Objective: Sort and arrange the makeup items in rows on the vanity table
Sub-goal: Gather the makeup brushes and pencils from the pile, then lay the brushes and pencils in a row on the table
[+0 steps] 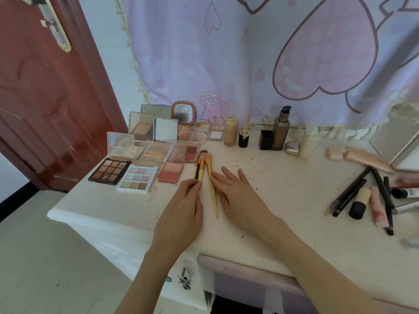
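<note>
Three makeup brushes lie side by side on the white vanity table, bristles pointing away. My left hand pinches the lower ends of the two short brushes. My right hand lies flat with straight fingers, its index finger touching the long yellow brush. Left of the brushes stand rows of palettes: a brown eyeshadow palette, a pastel palette and a pink blush.
Bottles line the back edge: a beige bottle, a tall grey pump bottle and a black cap. A heap of pencils and tubes lies at the right. A mirror stands far right.
</note>
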The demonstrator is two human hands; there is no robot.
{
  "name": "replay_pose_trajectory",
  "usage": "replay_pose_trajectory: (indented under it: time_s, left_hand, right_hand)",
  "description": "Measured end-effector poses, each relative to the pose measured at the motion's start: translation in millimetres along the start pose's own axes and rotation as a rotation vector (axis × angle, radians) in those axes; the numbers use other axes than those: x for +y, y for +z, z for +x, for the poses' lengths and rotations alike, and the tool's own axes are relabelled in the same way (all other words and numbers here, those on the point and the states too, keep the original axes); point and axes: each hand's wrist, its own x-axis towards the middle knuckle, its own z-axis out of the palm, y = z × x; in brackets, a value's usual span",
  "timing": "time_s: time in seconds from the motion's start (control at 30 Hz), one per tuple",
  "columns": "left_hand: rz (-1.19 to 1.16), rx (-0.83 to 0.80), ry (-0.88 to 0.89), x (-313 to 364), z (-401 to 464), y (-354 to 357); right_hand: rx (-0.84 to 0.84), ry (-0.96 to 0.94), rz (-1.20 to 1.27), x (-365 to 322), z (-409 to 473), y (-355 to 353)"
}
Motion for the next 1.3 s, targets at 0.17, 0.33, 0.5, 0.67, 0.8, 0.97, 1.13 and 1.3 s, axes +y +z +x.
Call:
replay_pose_trajectory:
  time_s: [0.17,0.33,0.5,0.67,0.8,0.97,1.13,1.3]
  left_hand:
    - [-0.018,-0.033,0.013,2.3,2.6,-0.6]
    - [0.005,-0.058,0.016,2.6,3.1,-0.5]
    - [0.034,-0.043,0.026,2.5,2.3,-1.0]
    - [0.041,-0.050,0.019,3.6,3.1,-2.3]
    - [0.022,-0.047,0.042,7.3,2.3,-5.4]
    - [0.005,0.088,0.138,33.1,4.2,-5.5]
    - [-0.054,-0.035,0.289,93.5,13.4,24.6]
    - [-0.149,-0.187,0.291,150.1,22.8,71.0]
  right_hand:
    - [0.024,0.021,0.007,-6.5,8.2,2.0]
    - [0.108,0.034,0.124,-8.6,8.9,-0.9]
    - [0.077,-0.022,0.073,-6.5,7.6,2.7]
    - [0.105,-0.006,0.138,-7.9,4.6,1.0]
    - [0.166,0.044,0.232,-5.2,-12.2,-10.3]
    - [0.277,0.125,0.217,23.4,-55.5,-37.3]
    - [0.365,0.323,0.095,75.2,-109.4,-65.8]
    - [0.233,0.438,-0.109,114.9,-145.8,-74.2]
